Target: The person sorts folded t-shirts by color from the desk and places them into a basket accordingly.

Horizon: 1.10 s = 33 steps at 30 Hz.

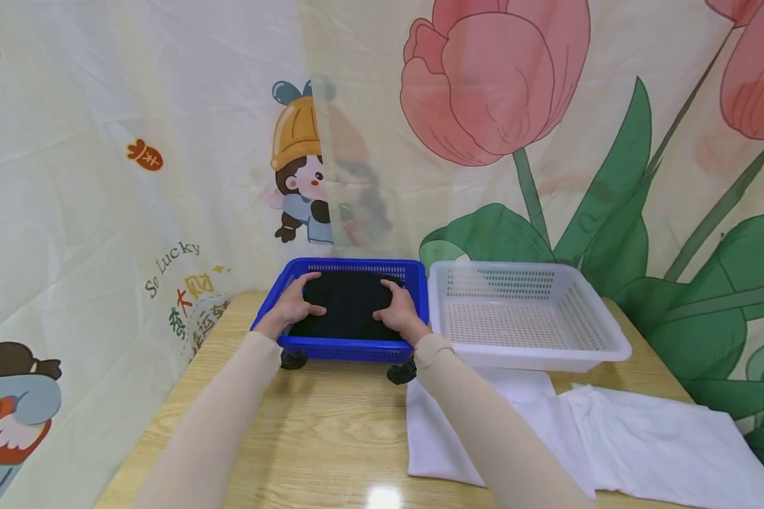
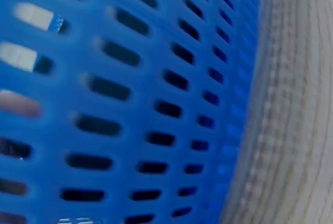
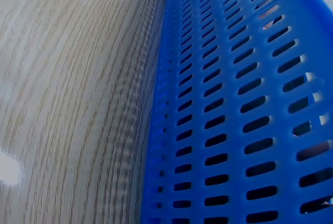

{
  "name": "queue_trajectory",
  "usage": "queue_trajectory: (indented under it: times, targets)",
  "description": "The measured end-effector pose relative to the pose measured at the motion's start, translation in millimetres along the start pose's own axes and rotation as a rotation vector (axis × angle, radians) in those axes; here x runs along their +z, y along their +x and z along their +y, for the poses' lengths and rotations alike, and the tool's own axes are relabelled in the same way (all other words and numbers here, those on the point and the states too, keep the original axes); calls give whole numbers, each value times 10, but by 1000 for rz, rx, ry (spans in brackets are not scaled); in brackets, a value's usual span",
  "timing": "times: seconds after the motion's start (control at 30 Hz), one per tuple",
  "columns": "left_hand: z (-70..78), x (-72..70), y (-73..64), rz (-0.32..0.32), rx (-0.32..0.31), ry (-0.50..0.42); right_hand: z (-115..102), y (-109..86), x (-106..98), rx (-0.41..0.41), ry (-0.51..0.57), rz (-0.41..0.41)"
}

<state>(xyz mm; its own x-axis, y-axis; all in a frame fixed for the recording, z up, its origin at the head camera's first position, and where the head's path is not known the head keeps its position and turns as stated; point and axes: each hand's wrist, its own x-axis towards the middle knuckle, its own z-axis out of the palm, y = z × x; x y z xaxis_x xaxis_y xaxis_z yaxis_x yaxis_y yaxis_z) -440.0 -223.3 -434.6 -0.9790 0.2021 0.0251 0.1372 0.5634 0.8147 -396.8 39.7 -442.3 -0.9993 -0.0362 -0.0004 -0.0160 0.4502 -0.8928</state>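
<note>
A black folded cloth [image 1: 350, 305] lies flat inside a blue perforated basket [image 1: 350, 344]. My left hand [image 1: 297, 304] rests on the cloth's left side, thumb and fingers spread apart. On its right side my right hand [image 1: 397, 308] touches it in the same way, thumb pointing inward. Both wrists pass over the basket's near rim. The left wrist view is filled by the slotted blue basket wall [image 2: 140, 83]. In the right wrist view that wall [image 3: 229, 104] stands beside wood-grain tabletop; neither wrist view shows how the fingers lie.
A white perforated basket [image 1: 503, 322] stands right beside the blue one. White folded cloths [image 1: 662, 442] lie on the wooden table [image 1: 331, 438] in front of it, partly behind my right forearm. A printed curtain [image 1: 369, 127] hangs behind the table.
</note>
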Motion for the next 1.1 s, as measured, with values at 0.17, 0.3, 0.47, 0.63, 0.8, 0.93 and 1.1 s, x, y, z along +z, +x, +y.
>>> queue_trajectory:
  times: [0.17,0.3,0.47,0.63,0.8,0.93,1.1]
  targets:
    - [-26,21,5,-35,-41,-13,23,45,7,44,-54,-11]
    - [-39,31,7,-75,-80,-33,28,37,5,82,-78,-32]
    - [-77,27,-2,-93,-130,-25,32,15,11,93,-78,-61]
    - [-66,31,-32,-96,-139,48,37,12,28,120,-97,-93]
    - [42,49,-45,-108,-117,237,-1,-29,-40,108,-69,-100]
    - [215,-2,-64,-89,-62,437,-206,-199,-275,-9,-36,-172]
    - [517,-108,-236,-13,76,419,-544,-556,-851,-116,-66,-300]
